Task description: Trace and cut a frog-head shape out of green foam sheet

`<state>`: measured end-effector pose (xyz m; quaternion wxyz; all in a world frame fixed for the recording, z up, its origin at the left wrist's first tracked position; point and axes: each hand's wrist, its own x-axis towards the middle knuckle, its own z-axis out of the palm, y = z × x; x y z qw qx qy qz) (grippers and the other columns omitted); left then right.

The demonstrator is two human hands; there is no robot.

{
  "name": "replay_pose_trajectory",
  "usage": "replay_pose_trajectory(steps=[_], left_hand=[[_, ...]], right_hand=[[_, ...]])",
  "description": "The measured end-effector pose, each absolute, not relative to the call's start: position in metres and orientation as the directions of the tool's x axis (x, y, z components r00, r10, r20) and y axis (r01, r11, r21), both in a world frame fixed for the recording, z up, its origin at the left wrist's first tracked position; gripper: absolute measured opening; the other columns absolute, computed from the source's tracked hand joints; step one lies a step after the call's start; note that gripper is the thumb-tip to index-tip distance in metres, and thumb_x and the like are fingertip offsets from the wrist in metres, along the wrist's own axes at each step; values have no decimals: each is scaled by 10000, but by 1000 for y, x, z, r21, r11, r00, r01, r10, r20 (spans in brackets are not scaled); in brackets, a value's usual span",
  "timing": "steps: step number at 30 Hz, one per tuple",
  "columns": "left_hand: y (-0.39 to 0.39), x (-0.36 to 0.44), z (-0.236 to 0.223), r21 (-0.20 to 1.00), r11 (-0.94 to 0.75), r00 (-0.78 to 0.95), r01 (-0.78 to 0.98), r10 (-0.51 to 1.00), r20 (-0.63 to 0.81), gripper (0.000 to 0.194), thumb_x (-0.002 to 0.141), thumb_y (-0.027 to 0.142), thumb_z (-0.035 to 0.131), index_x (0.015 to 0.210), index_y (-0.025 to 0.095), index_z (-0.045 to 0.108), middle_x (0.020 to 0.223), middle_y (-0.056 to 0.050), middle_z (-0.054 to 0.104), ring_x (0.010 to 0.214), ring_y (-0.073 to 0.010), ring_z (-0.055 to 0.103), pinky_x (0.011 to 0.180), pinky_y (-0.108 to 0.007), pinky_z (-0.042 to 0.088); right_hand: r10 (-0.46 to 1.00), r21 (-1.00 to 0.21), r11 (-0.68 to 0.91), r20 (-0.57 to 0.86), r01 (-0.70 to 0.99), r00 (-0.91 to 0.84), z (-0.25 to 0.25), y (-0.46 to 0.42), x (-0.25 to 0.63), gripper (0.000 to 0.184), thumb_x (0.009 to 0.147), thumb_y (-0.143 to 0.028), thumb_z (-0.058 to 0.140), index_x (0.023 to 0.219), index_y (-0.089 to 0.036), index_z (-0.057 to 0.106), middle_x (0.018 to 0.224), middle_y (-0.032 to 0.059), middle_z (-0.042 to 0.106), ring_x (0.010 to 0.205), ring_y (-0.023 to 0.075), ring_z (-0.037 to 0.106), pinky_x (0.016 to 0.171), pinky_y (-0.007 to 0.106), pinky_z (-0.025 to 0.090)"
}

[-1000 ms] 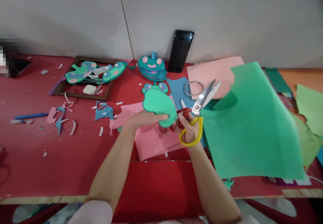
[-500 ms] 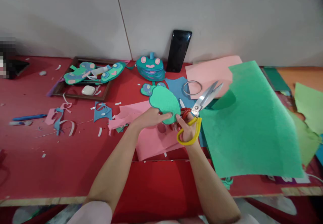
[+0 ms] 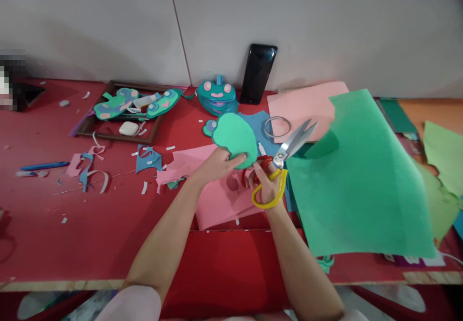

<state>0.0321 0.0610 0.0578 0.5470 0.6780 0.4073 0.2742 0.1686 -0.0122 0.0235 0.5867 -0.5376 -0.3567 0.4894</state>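
Note:
My left hand (image 3: 217, 163) pinches the lower edge of a green foam cut-out (image 3: 234, 138) and holds it tilted up above the pink sheet (image 3: 217, 200). My right hand (image 3: 265, 184) is closed through the yellow and red handles of a pair of scissors (image 3: 285, 152), whose steel blades stand apart and point up to the right. The blades touch nothing. A large green foam sheet (image 3: 361, 181) with a notch cut from its left edge lies just right of the scissors.
On the red table (image 3: 72, 234): a wooden frame (image 3: 119, 118) with frog-like cut-outs, a stack of teal frog faces (image 3: 217, 97), a black phone (image 3: 257, 73) leaning on the wall, a metal ring (image 3: 277, 127), a blue pen (image 3: 43, 166), foam scraps, more sheets at right.
My left hand has lifted the green cut-out up and away from me and turned it. The scissors stayed in my right hand and shifted slightly left.

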Motion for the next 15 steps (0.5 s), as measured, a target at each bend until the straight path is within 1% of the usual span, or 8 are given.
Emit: replay_pose_trajectory(steps=[3,5,8,12,15], left_hand=[[68,21,60,966,-28,358,258,931,-69,286,784,443,532,807,165,596,827,-10,617,797,-142,547,765,-260,448],[72,15,59,973,-38,286,227,958,-30,289,776,454,544,767,166,576,807,-6,602,796,-139,538,751,-253,446],[75,10,58,981,-55,278,186,961,1,292,780,456,540,718,171,551,783,-5,589,806,-137,532,729,-243,445],[73,12,58,978,-48,307,203,952,-17,304,789,447,530,657,173,518,718,-7,561,749,-134,521,677,-243,443],[71,13,59,975,-42,297,216,955,-25,304,781,442,540,638,176,505,684,0,544,699,-127,511,650,-244,437]], right_hand=[[975,-962,-73,-124,-262,186,19,-13,163,289,806,-451,549,679,-210,452,422,-85,411,314,66,361,356,230,294],[974,-957,-94,-146,-275,174,18,-15,160,322,786,-489,560,682,-206,449,483,-74,436,322,51,334,345,227,259],[968,-960,-147,-189,-237,164,21,-18,155,326,759,-497,600,705,-205,464,543,-55,463,350,50,329,350,235,229],[966,-961,-198,-225,-192,127,25,-20,153,326,777,-514,570,694,-211,485,455,-65,369,353,70,305,358,250,227],[964,-959,-193,-225,-209,144,23,-19,154,352,761,-535,571,684,-216,444,522,-51,410,364,63,314,352,243,229]])
